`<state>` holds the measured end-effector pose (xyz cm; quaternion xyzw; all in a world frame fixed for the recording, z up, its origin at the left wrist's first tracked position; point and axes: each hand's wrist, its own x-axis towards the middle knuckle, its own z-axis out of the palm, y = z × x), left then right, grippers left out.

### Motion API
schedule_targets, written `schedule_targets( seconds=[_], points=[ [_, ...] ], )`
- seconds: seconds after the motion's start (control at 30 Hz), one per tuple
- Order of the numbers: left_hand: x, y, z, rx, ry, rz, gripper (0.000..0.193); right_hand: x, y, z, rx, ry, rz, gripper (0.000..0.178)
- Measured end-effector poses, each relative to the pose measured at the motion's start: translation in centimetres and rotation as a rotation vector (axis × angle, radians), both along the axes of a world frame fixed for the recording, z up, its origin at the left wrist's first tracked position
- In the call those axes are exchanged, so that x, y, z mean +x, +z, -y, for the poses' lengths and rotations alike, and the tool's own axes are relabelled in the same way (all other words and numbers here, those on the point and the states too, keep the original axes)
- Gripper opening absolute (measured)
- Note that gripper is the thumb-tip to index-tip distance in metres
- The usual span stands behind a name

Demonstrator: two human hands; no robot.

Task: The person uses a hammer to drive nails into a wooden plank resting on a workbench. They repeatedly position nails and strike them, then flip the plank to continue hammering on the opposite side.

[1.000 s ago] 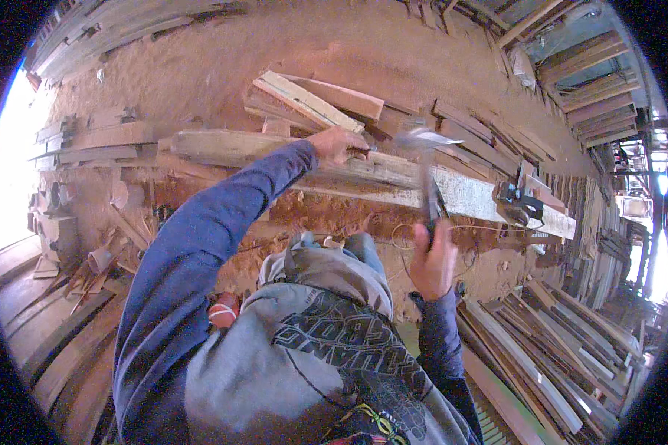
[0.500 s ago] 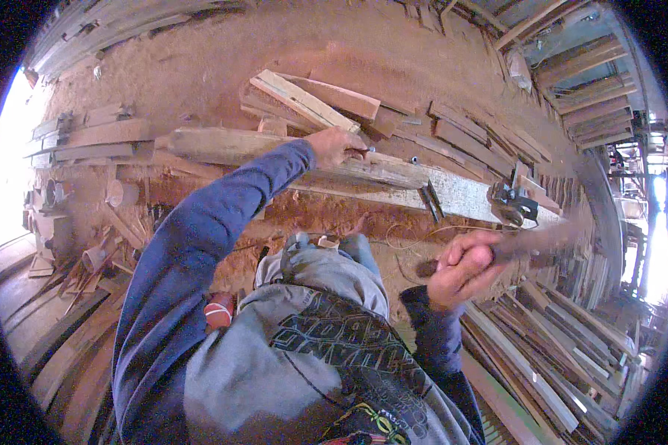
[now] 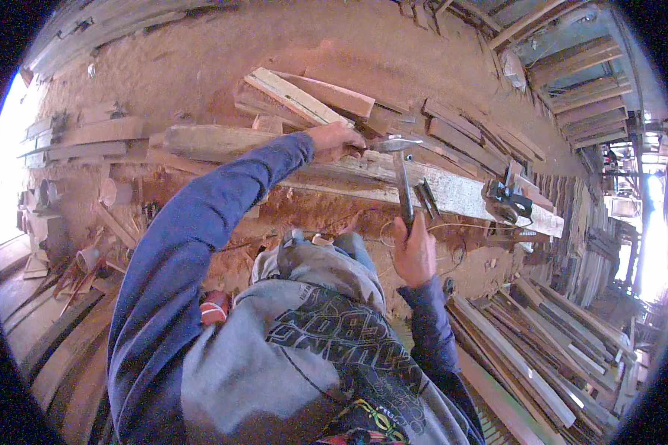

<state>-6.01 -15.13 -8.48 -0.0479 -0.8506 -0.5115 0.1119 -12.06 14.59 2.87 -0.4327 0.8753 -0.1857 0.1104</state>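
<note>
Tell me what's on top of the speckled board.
A dark machine sits toward the right end of the speckled board; two slim dark pieces lie at the near edge. The surface beneath the machine, and behind the hammer handle, is covered.

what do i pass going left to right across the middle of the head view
Whitish bucket → left hand → hammer → two slim dark tools → black-handled tool.
</note>
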Motion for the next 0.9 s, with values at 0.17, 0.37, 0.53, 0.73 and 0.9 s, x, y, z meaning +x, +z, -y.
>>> schedule_targets(
  seconds=[0.17,0.37,0.53,0.73,0.9],
  points=[
    [0.2,1.5,-0.1,-0.18,0.025,-0.021,0.021,-3.1,-0.9,-2.0,-0.279,-0.165,0.113,0.032],
    [-0.1,2.2,-4.5,0.135,0.332,-0.048,0.035,-9.2,-4.7,-1.1,-0.343,-0.369,0.281,0.028],
    [-3.1,-0.7,-8.1,0.631,0.597,-0.044,0.045,-14.6,-10.9,2.3,-0.551,-0.355,0.511,0.025],
    [-3.2,1.0,-8.9,0.232,0.839,-0.091,0.049,-18.0,-13.0,5.8,-0.096,-0.435,0.521,0.041],
    [-4.8,1.9,-9.6,0.118,0.934,-0.134,0.035,-18.1,-13.1,6.2,-0.179,-0.373,0.598,0.042]
  ],
)
